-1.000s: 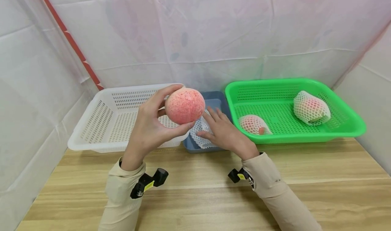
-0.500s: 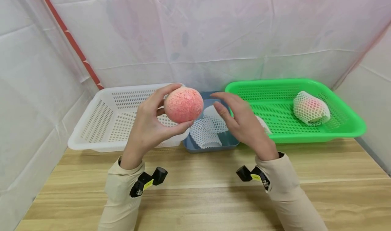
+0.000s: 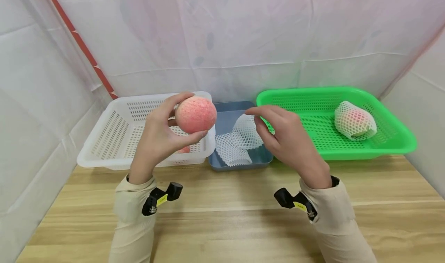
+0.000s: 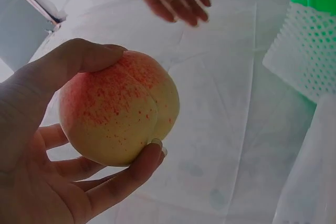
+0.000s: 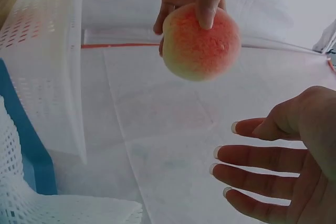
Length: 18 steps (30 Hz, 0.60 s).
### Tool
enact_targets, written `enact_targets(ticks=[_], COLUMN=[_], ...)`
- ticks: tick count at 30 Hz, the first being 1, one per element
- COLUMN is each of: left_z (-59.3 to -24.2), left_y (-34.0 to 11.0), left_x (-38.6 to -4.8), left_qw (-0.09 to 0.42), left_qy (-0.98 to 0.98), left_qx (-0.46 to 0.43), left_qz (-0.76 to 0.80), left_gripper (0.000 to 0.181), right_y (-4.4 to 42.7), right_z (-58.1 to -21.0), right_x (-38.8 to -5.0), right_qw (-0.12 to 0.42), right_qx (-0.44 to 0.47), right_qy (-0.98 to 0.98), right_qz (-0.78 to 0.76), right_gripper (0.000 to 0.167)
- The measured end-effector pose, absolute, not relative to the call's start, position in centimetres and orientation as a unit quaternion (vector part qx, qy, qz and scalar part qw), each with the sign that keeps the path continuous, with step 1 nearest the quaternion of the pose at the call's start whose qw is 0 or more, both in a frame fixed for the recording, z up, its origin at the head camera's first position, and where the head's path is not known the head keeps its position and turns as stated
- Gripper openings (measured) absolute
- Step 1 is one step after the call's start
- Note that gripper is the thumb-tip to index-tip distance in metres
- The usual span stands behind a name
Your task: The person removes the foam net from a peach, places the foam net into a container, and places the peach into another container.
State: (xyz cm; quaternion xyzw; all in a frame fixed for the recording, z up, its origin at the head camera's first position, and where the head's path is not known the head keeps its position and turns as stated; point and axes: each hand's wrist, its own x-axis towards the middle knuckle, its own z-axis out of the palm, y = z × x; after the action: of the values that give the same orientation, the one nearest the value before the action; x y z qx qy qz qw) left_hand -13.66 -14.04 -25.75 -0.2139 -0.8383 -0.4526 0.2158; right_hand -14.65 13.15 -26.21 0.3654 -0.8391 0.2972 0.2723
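Note:
A pink and yellow peach (image 3: 196, 115) is held up in the head view, gripped between the thumb and fingers of my left hand (image 3: 158, 137). The left wrist view shows the thumb over the blushed side of the same peach (image 4: 118, 108) and fingertips under its pale side. To the right, my right hand (image 3: 292, 135) hovers at the near-left edge of the green basket, fingers extended and holding nothing. White foam net sleeves (image 3: 232, 149) lie below and left of it in the blue tray (image 3: 226, 107). Another peach (image 3: 184, 150) shows partly inside the white basket, behind the left hand.
The white basket (image 3: 101, 139) stands left of the tray. On the right is the green basket (image 3: 393, 135), holding a net-wrapped peach (image 3: 355, 121). Wooden tabletop (image 3: 222, 216) runs in front, and white sheeting (image 3: 243, 31) hangs behind.
My right hand has lifted off the foam sleeves in the tray and moved right. The left hand has shifted left with its peach, and the peach inside the white basket has come into view.

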Motion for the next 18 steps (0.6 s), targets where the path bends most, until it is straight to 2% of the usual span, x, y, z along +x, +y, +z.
enact_targets(ticks=[9, 14, 18], left_z=[-26.4, -27.2, -27.4], left_y=[-16.9, -18.7, -20.2], left_x=[-15.1, -15.7, -15.5], left_qw=[0.129, 0.089, 0.053], left_qy=[-0.882, -0.912, -0.934], left_qx=[-0.141, -0.088, -0.028], left_qz=[-0.43, -0.391, -0.352], left_gripper=[0.067, 0.064, 0.069], right_y=[13.3, 13.4, 13.3], right_z=[-27.0, -27.3, -27.4], right_x=[-15.6, -16.0, -16.2], right_qw=[0.213, 0.194, 0.185], right_qx=[0.351, 0.353, 0.355], right_qy=[-0.863, -0.868, -0.872], right_qz=[0.295, 0.292, 0.282], right_gripper=[0.022, 0.023, 0.022])
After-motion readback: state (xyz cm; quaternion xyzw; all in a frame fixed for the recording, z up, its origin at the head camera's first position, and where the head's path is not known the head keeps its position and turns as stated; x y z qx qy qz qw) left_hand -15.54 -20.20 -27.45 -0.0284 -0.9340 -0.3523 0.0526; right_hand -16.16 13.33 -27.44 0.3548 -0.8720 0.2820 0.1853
